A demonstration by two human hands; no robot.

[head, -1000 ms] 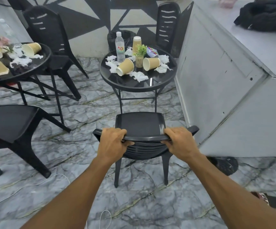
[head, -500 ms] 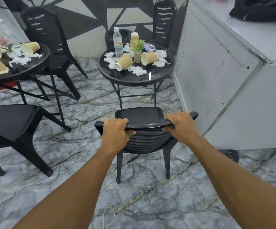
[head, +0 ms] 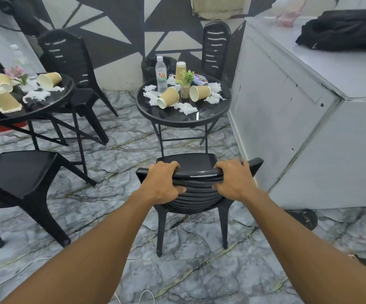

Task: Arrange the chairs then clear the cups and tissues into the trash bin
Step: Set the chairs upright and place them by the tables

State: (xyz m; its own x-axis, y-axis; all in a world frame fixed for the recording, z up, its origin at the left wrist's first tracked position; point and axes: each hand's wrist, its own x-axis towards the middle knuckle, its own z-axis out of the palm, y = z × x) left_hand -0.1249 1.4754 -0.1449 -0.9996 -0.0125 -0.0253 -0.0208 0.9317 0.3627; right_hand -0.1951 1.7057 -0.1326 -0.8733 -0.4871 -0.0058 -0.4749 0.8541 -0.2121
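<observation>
A black plastic chair (head: 196, 163) stands in front of me, its seat pointing at a round black table (head: 173, 120). My left hand (head: 163, 183) and my right hand (head: 234, 179) both grip the top of its backrest. On that table lie tipped tan paper cups (head: 168, 98), crumpled white tissues (head: 185, 108), a water bottle (head: 161, 73) and a small potted plant (head: 186, 86). A black-bagged trash bin (head: 150, 64) stands behind the table by the wall.
A second round table (head: 46, 109) at the left holds more cups and tissues. Black chairs stand at the left front (head: 21, 172), back left (head: 68, 60) and behind the near table (head: 216, 47). A grey counter (head: 298, 110) walls off the right side. A white cable (head: 147, 295) lies on the marble floor.
The chair has moved forward toward the table with both hands on its backrest, and my view has followed it closer.
</observation>
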